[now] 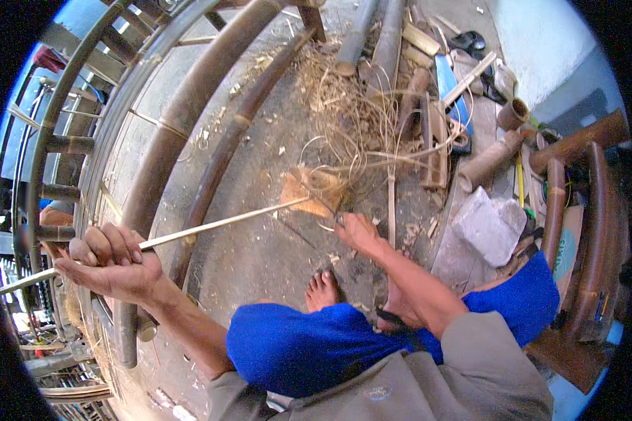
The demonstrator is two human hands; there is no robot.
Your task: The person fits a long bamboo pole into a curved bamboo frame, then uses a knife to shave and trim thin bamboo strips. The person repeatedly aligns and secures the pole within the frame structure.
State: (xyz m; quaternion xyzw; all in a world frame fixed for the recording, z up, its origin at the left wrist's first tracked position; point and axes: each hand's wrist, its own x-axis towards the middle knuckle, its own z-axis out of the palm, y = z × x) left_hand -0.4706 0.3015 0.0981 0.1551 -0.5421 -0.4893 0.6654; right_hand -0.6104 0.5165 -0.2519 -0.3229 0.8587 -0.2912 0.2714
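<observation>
My left hand (pixel 112 261) is raised at the left, its fingers curled around a long, pale bamboo strip (pixel 211 226). The strip slants from the far left up to a wooden block (pixel 300 188) on the floor, where its end lies over the orange-brown face. My right hand (pixel 359 233) is closed just right of the block, on what looks like a knife (pixel 339 216). Only a narrow dark part of it shows beside the fingers. A tangle of fine shavings (pixel 330 184) partly covers the block.
Thick bamboo poles (pixel 182 116) and a bamboo frame (pixel 56 144) stand along the left. Curly shavings (pixel 337 105) heap up ahead. Cut bamboo pieces (pixel 490 161), a whitish stone block (pixel 490 226) and a blue saw-like object (pixel 453 95) lie at right. My bare foot (pixel 321 290) rests below the block.
</observation>
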